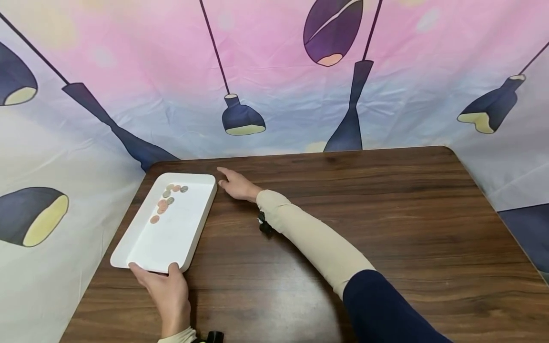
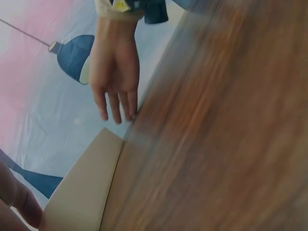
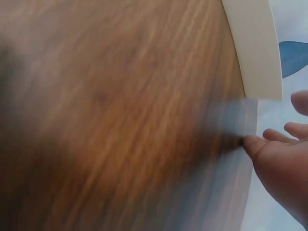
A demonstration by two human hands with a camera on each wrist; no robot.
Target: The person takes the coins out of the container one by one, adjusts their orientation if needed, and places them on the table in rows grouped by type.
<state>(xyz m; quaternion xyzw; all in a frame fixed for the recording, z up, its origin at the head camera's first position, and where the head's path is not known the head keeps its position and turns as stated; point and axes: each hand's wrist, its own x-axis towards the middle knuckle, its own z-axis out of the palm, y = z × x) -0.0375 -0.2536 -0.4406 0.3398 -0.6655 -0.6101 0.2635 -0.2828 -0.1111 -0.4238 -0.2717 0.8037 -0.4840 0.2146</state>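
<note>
**White tray held at near edge, coins gathered at far end**

Head view: white tray (image 1: pixel 171 228) lying on the left part of the wooden surface (image 1: pixel 343 214), long axis running away from the person. Small cluster of coins (image 1: pixel 167 200) resting loose inside, toward the far end. Left hand (image 1: pixel 165 290) gripping the near short rim, thumb and fingers hooked over it. Right hand (image 1: pixel 238 185) lying flat and relaxed on the wood just beside the far right corner, holding nothing. Lamp-print cloth (image 1: pixel 274 71) hanging behind.

Left wrist view: blurred; tray wall (image 2: pixel 82 192) seen edge-on, right hand (image 2: pixel 113 72) beyond with straight fingers pointing toward the corner.

Right wrist view: blurred; tray corner (image 3: pixel 257 53) just above the loosely spread fingertips (image 3: pixel 255 144), apart from them.

Likely rigid, light and smooth, so prone to sliding on the wood; coins free to skid if tilted. Best taken by the raised rims at opposite ends and kept level.
</note>
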